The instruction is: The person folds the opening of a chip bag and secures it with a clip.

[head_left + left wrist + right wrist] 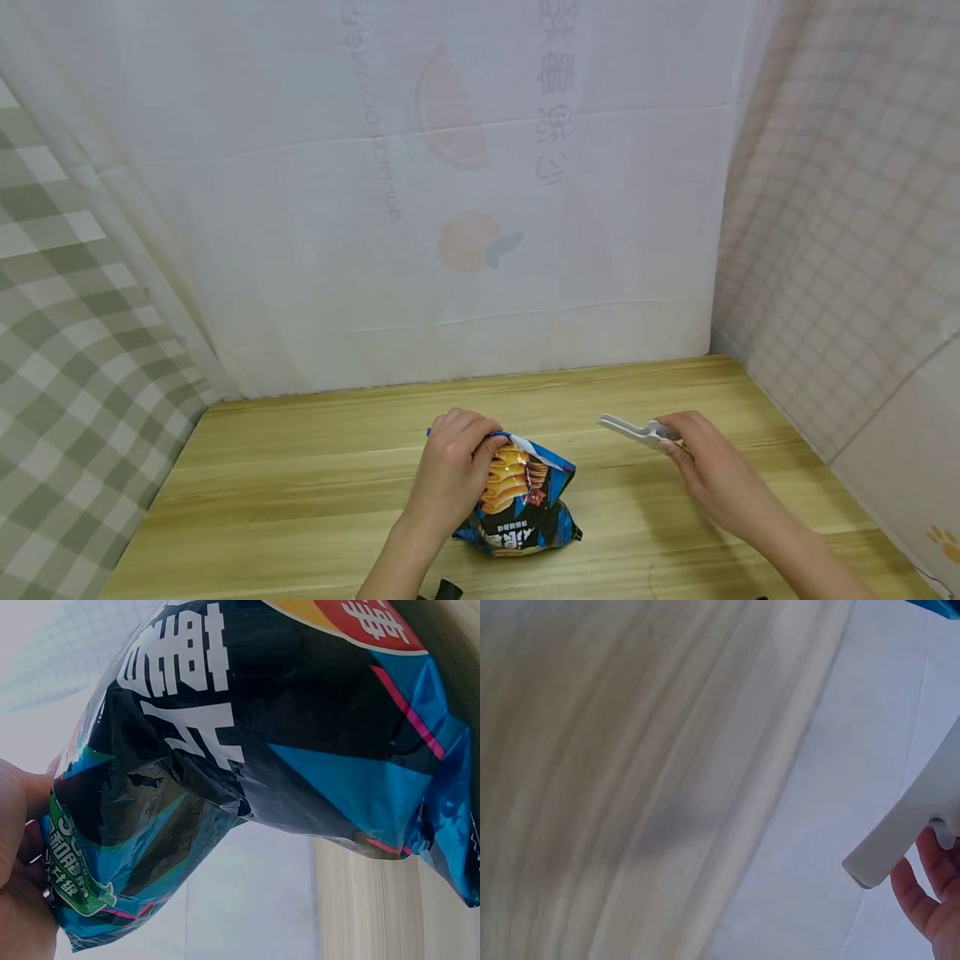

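A black and blue bag of chips (517,500) stands on the table, its top folded and leaning to the right. My left hand (453,458) pinches its top edge; in the left wrist view the fingers (22,825) lie at the bag's end, and the puffed bag (300,727) fills most of the picture. Off to the right, apart from the bag, my right hand (705,467) holds a white bag clip (633,429) above the table. Its long flat end points left toward the bag. The right wrist view shows the clip (907,825) beside the curled fingers (934,874).
The wooden table (300,483) runs back to a white cloth (315,250) with faint fruit prints. Checked cloth (60,350) hangs at the left and a gridded cloth (847,250) at the right. A small black object (448,590) shows at the near edge by my left forearm.
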Available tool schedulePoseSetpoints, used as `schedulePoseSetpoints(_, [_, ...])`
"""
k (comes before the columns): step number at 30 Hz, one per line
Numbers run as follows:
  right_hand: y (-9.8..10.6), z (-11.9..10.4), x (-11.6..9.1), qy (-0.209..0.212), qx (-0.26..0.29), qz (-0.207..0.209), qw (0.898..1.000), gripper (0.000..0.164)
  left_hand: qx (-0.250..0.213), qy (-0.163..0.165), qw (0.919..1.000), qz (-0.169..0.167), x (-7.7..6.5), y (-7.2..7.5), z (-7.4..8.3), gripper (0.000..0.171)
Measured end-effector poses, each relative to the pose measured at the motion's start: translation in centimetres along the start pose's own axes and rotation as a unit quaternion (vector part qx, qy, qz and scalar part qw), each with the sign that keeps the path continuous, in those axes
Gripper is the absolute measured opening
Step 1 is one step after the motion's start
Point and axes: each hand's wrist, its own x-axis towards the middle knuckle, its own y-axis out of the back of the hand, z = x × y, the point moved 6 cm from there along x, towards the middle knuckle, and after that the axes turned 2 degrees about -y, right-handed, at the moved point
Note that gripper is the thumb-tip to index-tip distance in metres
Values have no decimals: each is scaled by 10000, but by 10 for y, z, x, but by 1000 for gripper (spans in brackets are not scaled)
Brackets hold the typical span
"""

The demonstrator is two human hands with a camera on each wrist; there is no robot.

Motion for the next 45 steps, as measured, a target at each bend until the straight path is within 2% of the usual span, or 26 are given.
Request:
schedulePoseSetpoints(10, [-2,-19,-1,18,335,257,9991,28,-14,4,10000,8,-1,0,0,12])
schedulePoseSetpoints(17, [-7,-23,-4,-65,698,198,9973,29,34,-14,10000,14,0,0,0,12])
schedulePoseSetpoints(26, [-13,-31,-7,159,1165,216,9928,23,1,5,10000,-27,0,0,0,12])
schedulePoseSetpoints(45, [-21,-41,-6,338,1382,169,9897,32,37,-117,9999,-19,-1,1,1,8])
